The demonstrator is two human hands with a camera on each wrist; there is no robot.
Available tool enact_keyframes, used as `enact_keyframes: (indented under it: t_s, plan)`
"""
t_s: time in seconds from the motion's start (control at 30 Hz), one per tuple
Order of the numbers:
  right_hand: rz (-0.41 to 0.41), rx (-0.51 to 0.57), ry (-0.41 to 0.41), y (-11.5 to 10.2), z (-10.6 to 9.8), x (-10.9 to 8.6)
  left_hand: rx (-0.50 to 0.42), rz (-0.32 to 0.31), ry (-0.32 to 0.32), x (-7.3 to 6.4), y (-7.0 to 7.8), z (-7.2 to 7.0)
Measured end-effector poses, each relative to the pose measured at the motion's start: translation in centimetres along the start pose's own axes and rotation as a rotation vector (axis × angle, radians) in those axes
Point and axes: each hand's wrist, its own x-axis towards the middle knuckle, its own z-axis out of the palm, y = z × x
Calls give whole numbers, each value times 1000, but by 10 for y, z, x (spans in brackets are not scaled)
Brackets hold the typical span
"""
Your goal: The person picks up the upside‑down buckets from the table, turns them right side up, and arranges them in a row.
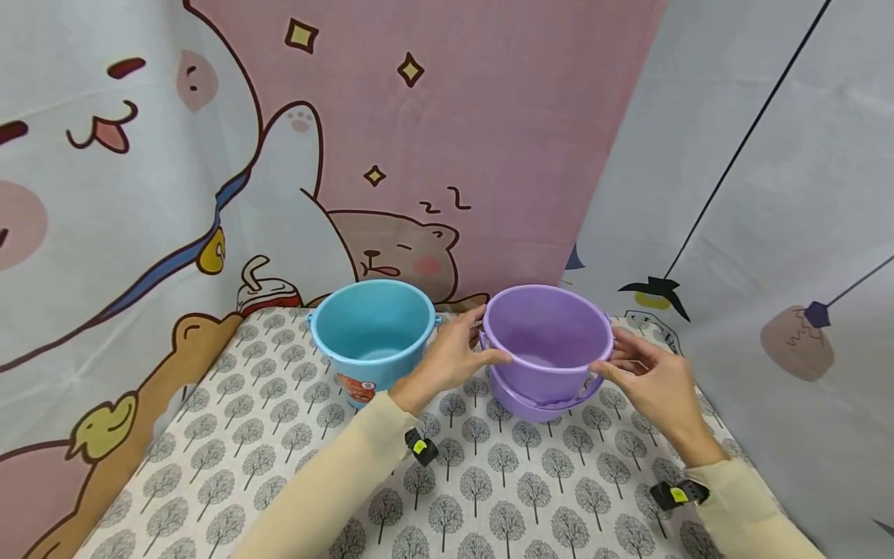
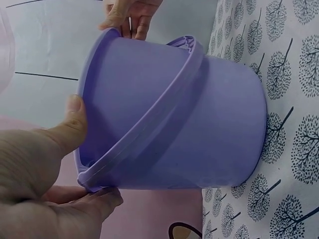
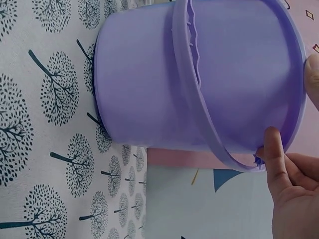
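Observation:
A purple bucket stands upright, its base right at the tree-print cloth. Its purple handle hangs down across the front side. My left hand grips the rim on the left, thumb over the edge and fingers beneath it by the handle's joint. On the opposite side, my right hand pinches the rim, with the thumb on top and fingers under the edge near the other joint. Looking down into the bucket, I see only its smooth purple inside.
To the left of the purple bucket is a light blue bucket with an orange label, partly behind my left forearm. The table cloth carries grey trees. Cartoon-printed curtains hang behind and on both sides.

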Motion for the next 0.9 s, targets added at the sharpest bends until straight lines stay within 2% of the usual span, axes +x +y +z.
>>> enact_keyframes:
  t_s: [0.27, 0.57, 0.67, 0.9]
  plan:
    - [16, -54, 21, 0, 0, -5, 43, -42, -17, 1, 1, 0]
    - [-32, -98, 48, 3, 4, -9, 90, -76, -24, -2, 6, -4]
    - [-68, -143, 89, 1, 5, -9, 135, -74, -7, -4, 12, -6]
    - [-209, -216, 227, -3, 7, -7, 264, -12, 35, -12, 25, -12]
